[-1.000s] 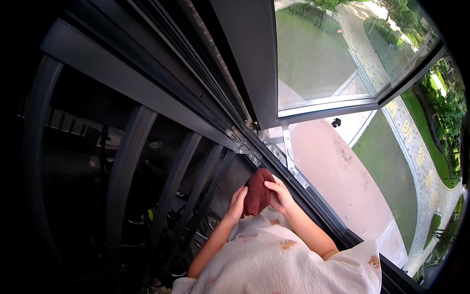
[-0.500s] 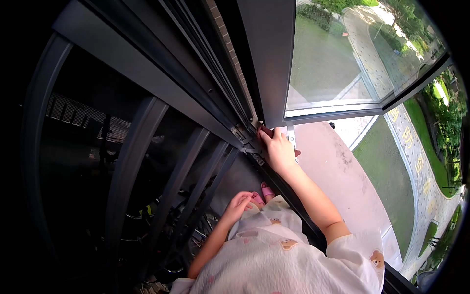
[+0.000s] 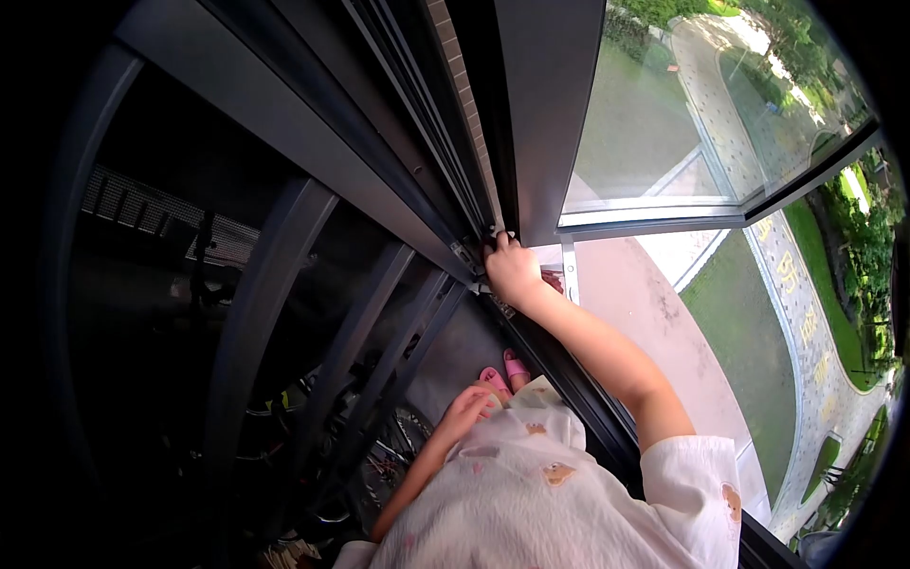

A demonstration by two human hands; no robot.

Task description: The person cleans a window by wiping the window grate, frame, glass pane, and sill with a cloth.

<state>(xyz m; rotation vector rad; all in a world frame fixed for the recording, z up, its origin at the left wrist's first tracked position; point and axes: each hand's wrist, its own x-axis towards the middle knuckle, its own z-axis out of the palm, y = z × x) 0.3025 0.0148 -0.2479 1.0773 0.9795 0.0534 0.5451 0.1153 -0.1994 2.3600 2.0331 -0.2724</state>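
Note:
My right hand (image 3: 515, 272) reaches into the corner of the window frame (image 3: 531, 123), beside the hinge. Its fingers are curled over a dark red-brown piece of cloth (image 3: 552, 281), which shows at the wrist side; most of it is hidden under the hand. Close by, a metal hinge arm (image 3: 569, 270) runs along the lower end of the outward-swung window sash (image 3: 654, 228). In front of my shirt, my left hand (image 3: 464, 410) hangs with fingers loosely extended, holding nothing.
On the left stands a dark metal railing (image 3: 275, 275), with a bicycle wheel (image 3: 403, 431) behind its bars. Pink slippers (image 3: 493, 377) are on my feet. Outside, far below, lie a paved path (image 3: 806, 322) and lawn (image 3: 744, 313).
My right hand has shifted left, deeper into the frame corner, its fingers now more curled. The cloth has moved with it. My left hand stays almost where it was.

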